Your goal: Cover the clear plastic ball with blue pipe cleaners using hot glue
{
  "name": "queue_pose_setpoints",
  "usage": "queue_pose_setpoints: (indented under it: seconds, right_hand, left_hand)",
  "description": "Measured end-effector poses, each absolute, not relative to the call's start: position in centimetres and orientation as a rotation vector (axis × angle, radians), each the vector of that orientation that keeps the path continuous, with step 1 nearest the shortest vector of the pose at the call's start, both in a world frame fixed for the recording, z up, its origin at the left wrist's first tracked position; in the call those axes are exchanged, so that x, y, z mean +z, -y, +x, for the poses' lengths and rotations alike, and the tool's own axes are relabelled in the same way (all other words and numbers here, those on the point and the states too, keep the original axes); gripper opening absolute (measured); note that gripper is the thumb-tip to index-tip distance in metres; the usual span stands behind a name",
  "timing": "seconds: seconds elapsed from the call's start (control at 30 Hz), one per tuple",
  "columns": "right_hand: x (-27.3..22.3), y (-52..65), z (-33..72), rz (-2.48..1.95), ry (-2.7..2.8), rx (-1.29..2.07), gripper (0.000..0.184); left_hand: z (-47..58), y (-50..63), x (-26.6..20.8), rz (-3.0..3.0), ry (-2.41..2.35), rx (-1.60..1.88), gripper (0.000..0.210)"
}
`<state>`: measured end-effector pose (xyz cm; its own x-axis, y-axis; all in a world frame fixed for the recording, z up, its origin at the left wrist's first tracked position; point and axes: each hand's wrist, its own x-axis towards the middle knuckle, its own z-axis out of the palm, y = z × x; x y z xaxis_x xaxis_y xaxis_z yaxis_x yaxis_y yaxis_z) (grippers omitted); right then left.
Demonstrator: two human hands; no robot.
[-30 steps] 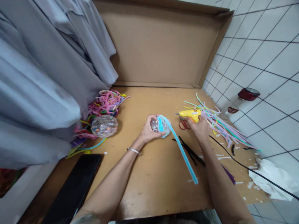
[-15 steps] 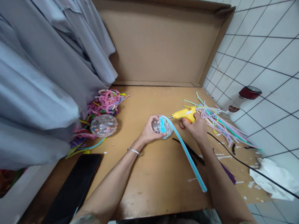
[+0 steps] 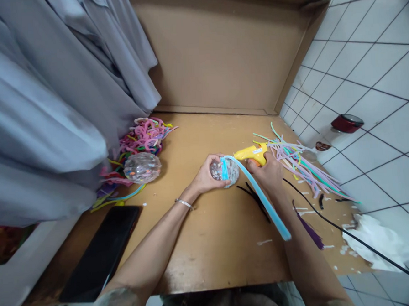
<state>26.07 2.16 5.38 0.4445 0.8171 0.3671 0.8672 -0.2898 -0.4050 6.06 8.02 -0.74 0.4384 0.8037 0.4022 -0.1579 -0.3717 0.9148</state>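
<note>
My left hand (image 3: 209, 174) is closed around a clear, ridged plastic ball (image 3: 232, 172) near the middle of the table. Bands of light blue pipe cleaner (image 3: 267, 204) run over the ball, and the long free end arches off it to the lower right, passing in front of my right wrist. In my right hand (image 3: 269, 170) is a yellow glue gun (image 3: 251, 154), its fingers wrapped round the handle. The gun points left, its nozzle at the far right side of the ball, behind the pipe cleaner; whether the tip touches is hidden.
A second clear ball (image 3: 142, 167) sits left by a heap of coloured pipe cleaners (image 3: 148, 134). A black phone or tablet (image 3: 102, 254) lies front left. Loose pipe cleaners (image 3: 304, 161), a red-lidded jar (image 3: 347, 123), a purple tassel (image 3: 309, 232), white tissue (image 3: 384, 242) and the gun's cord (image 3: 335, 226) are right.
The glue gun's nozzle has moved in closer behind the blue pipe cleaner at the ball. The pipe cleaner's free end has swung up and right. The whole view has shifted slightly.
</note>
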Motion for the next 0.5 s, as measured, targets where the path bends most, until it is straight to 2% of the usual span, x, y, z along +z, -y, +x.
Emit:
queue_pose_setpoints:
  seconds: [0.33,0.5]
  right_hand:
    - [5.18,-2.28,26.32,-2.131,1.425,-0.161,0.041]
    - [5.44,-2.28,26.22,-2.173,1.425,-0.177,0.036]
  left_hand:
    - [6.16,-7.7,0.03,1.639,-0.58,1.111,0.066]
    - [6.28,-7.86,-0.26,1.606,-0.548,1.119,0.068]
